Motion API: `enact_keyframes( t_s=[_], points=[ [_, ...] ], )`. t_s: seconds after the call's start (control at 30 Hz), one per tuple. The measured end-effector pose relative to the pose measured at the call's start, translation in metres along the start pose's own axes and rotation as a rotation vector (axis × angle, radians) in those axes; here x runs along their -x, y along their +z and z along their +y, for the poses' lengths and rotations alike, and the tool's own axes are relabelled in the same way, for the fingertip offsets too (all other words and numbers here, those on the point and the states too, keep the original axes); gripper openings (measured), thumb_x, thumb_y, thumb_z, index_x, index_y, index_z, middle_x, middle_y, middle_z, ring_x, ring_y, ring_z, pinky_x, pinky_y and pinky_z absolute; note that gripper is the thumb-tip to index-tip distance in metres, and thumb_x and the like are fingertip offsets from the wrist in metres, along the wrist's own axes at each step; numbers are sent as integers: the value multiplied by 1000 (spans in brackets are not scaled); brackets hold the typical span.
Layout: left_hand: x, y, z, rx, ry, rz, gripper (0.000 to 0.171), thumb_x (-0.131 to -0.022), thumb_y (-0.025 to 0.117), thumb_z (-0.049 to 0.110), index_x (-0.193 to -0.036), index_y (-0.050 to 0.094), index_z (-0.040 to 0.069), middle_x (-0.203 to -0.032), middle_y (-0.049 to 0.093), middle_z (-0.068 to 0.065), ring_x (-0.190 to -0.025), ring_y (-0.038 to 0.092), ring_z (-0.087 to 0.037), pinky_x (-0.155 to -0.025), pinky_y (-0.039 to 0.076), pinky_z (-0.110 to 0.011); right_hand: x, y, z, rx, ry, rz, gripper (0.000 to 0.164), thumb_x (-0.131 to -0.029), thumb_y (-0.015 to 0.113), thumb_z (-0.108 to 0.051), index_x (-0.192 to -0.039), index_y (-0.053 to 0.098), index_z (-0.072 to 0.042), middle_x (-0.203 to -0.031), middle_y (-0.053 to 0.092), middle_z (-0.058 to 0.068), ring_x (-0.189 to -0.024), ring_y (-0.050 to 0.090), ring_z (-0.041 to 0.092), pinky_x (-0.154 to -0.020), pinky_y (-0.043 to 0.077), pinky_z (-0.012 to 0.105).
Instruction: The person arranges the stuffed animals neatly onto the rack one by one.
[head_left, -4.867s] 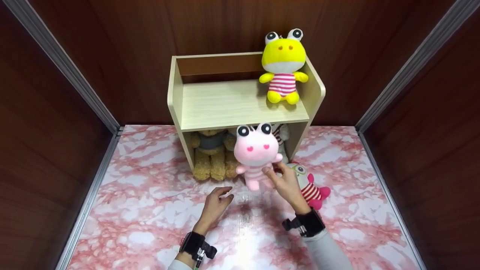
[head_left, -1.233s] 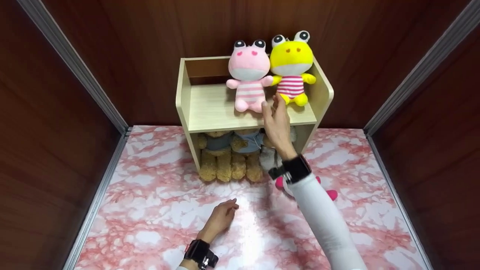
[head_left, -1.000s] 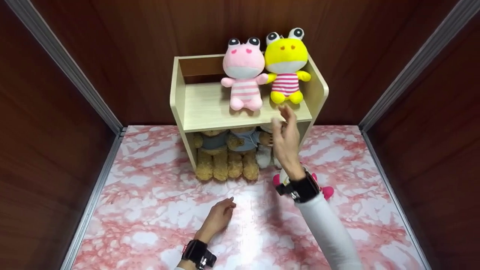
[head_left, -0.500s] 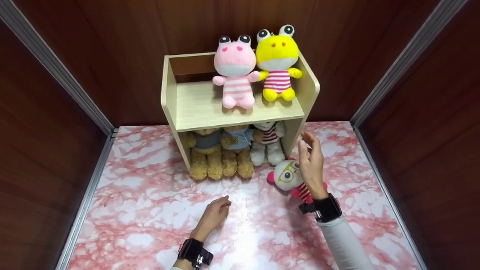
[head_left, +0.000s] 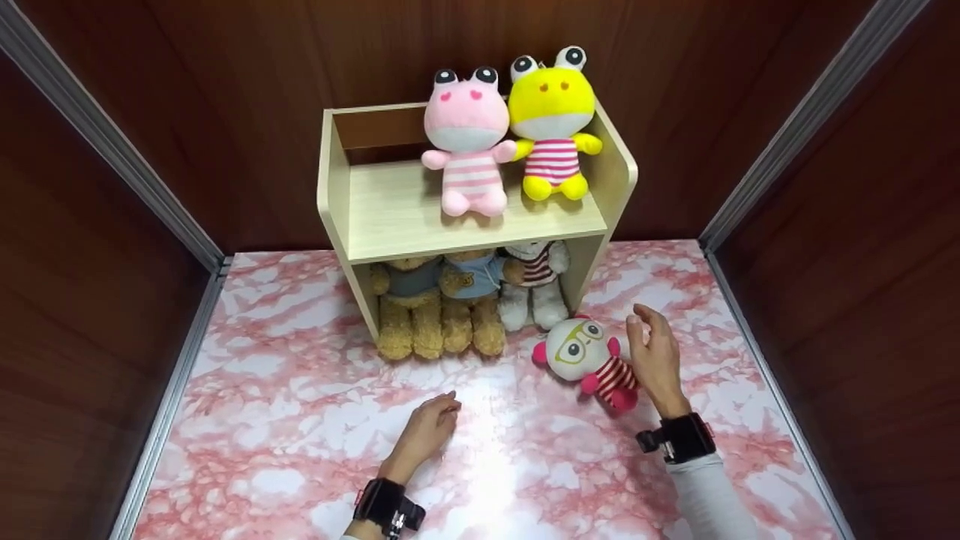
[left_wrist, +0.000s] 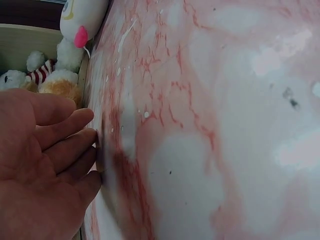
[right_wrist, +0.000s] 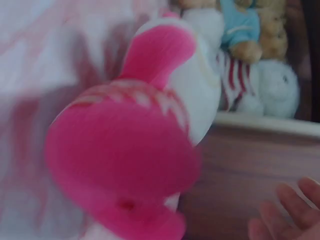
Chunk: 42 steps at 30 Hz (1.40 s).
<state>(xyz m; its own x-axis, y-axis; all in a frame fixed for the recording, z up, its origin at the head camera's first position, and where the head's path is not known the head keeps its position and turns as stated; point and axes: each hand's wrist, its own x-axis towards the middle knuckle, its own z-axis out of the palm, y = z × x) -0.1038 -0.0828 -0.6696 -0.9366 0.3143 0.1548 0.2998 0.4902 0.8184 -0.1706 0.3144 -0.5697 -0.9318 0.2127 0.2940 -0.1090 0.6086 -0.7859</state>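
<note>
- right hand (head_left: 655, 361) just right of red-striped doll (head_left: 589, 358), fingers loosely apart, holding nothing
- doll lies on table (head_left: 300, 420), front-right of shelf (head_left: 450, 225)
- left hand (head_left: 425, 431) resting on table before shelf, fingers relaxed, lightly bent

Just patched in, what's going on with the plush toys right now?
A person is working at a small wooden shelf on a pink marbled table. The right hand hovers open beside a white toy with glasses and pink striped body lying on the table, not gripping it. The left hand rests on the tabletop, holding nothing. A pink frog and a yellow frog sit side by side on the top shelf; two brown bears and a white plush fill the space below.
</note>
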Motion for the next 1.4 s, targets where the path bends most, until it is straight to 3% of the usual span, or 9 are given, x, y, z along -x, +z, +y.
enact_keyframes(
  t_s=[0.23, 0.4, 0.6, 0.7, 0.83, 1.0, 1.13, 1.27, 1.4],
  points=[
    [2, -2, 1, 84, -44, -36, 24, -98, 61, -5, -120, 66, -13, -139, 58, -33, -117, 65, -44, -96, 56, -42, -1, -8, 26, 113, 71, -253, 58, -109, 52, -31, -151, 43, 8, -150, 47, 32, -139, 43, 48, -115, 33, 59],
    [1, -2, 2, 84, -52, -44, 22, -99, 61, -4, -119, 67, -12, -140, 57, -33, -118, 65, -44, -97, 56, -42, 1, -8, 36, 147, 112, -335, 62, -107, 57, -31, -153, 40, 9, -151, 46, 32, -140, 42, 49, -116, 33, 59],
    [-1, -3, 4, 31, -65, -29, 24, -99, 62, -1, -120, 69, -9, -136, 62, -29, -115, 67, -39, -97, 56, -46, 3, -5, 45, 206, 203, -436, 74, -104, 60, -43, -151, 41, 10, -148, 48, 34, -137, 46, 49, -114, 36, 62],
    [-4, -4, 7, 2, -91, -26, 26, -101, 60, 2, -123, 69, -6, -128, 68, -24, -94, 73, -25, -94, 56, -46, 5, -3, 51, 212, 228, -467, 77, -102, 63, -47, -149, 44, 11, -142, 55, 33, -132, 53, 47, -111, 39, 60],
    [-5, -3, 10, -20, -88, 8, 26, -101, 58, 2, -123, 70, -2, -121, 71, -20, -74, 63, -11, -89, 56, -47, 8, -3, 54, 200, 250, -494, 76, -101, 63, -49, -146, 48, 10, -134, 62, 31, -124, 59, 45, -108, 43, 58],
    [-5, 2, 12, -38, -65, 88, 23, -99, 59, 1, -117, 73, -1, -124, 71, -20, -87, 66, -18, -87, 57, -46, 12, -6, 56, 149, 296, -547, 77, -100, 64, -52, -146, 49, 8, -127, 64, 27, -118, 61, 39, -105, 46, 54],
    [-6, 4, 15, -9, -61, 128, 23, -100, 57, 0, -116, 74, -1, -118, 73, -16, -86, 67, -21, -83, 58, -43, 14, -9, 62, 38, 284, -581, 69, -102, 66, -39, -144, 49, 13, -115, 70, 21, -101, 68, 28, -94, 54, 44],
    [-7, 7, 19, 25, -58, 134, 22, -101, 57, -1, -115, 73, -2, -115, 73, -14, -93, 70, -26, -84, 58, -45, 17, -15, 64, -106, 265, -638, 55, -103, 66, -21, -139, 51, 18, -106, 73, 19, -88, 70, 18, -82, 59, 35],
    [-7, 11, 22, 63, -72, 111, 22, -103, 57, 1, -116, 73, -2, -117, 73, -14, -102, 71, -31, -89, 58, -46, 21, -26, 55, -152, 252, -668, 39, -101, 67, -12, -128, 63, 16, -102, 74, 19, -89, 68, 18, -81, 55, 26]
  ],
)
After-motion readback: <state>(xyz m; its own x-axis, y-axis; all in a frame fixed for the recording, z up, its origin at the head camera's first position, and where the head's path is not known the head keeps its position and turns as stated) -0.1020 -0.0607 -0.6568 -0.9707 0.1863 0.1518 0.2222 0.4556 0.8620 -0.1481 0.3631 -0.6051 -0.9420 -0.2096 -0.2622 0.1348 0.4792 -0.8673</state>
